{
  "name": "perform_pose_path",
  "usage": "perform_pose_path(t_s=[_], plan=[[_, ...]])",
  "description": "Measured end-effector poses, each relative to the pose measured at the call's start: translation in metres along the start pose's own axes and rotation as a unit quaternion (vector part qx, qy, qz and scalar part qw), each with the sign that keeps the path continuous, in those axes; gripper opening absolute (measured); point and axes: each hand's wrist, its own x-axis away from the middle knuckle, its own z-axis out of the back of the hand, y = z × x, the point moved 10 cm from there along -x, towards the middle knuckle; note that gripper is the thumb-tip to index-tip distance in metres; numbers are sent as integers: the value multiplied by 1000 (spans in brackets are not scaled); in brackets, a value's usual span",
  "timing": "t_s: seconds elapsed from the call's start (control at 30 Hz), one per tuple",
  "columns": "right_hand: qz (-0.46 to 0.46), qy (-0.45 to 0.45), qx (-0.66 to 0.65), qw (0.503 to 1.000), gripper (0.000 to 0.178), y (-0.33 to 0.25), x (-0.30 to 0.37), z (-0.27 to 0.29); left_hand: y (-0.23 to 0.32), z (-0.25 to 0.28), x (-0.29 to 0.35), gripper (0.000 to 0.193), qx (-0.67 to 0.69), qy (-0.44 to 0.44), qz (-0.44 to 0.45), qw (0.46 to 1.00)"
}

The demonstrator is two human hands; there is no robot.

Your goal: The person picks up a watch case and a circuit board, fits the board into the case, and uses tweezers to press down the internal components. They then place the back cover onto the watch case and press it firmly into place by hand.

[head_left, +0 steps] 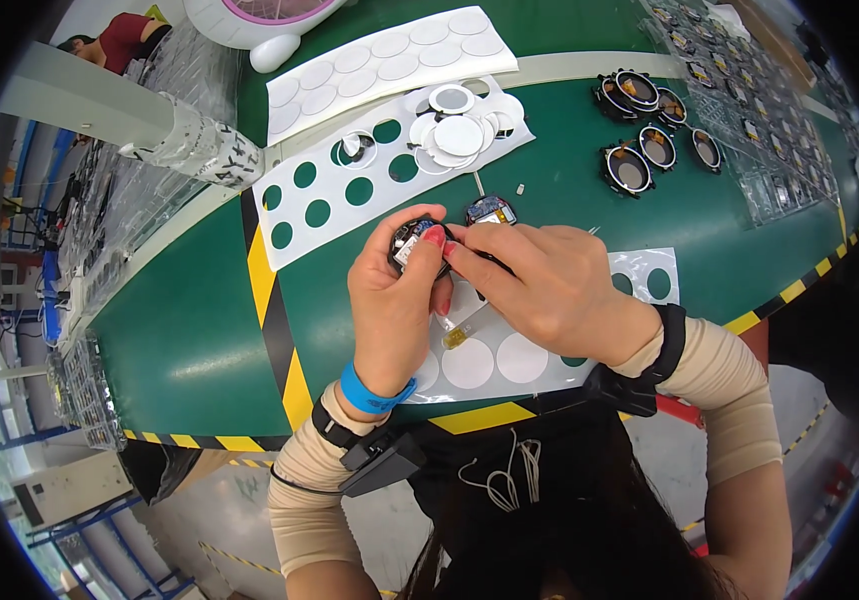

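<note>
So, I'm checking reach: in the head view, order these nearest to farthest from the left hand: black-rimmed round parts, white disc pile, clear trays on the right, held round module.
1. Held round module, in the left hand.
2. White disc pile, beyond it, slightly right.
3. Black-rimmed round parts, farther right.
4. Clear trays, far right.
</note>
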Motion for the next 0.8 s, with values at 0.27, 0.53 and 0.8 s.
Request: perform_pose_path(t_s=[0.27,0.53,0.8], plan=[[-1,21,12,1000,27,3,-3,7,5,-6,1,24,32,-21,-1,999],[-2,17,18,1000,26,7,-2,3,3,-11,1,40,12,-50,-1,999],[0,19,20,1000,26,6,0,2,2,-13,2,30,49,-64,8,997]])
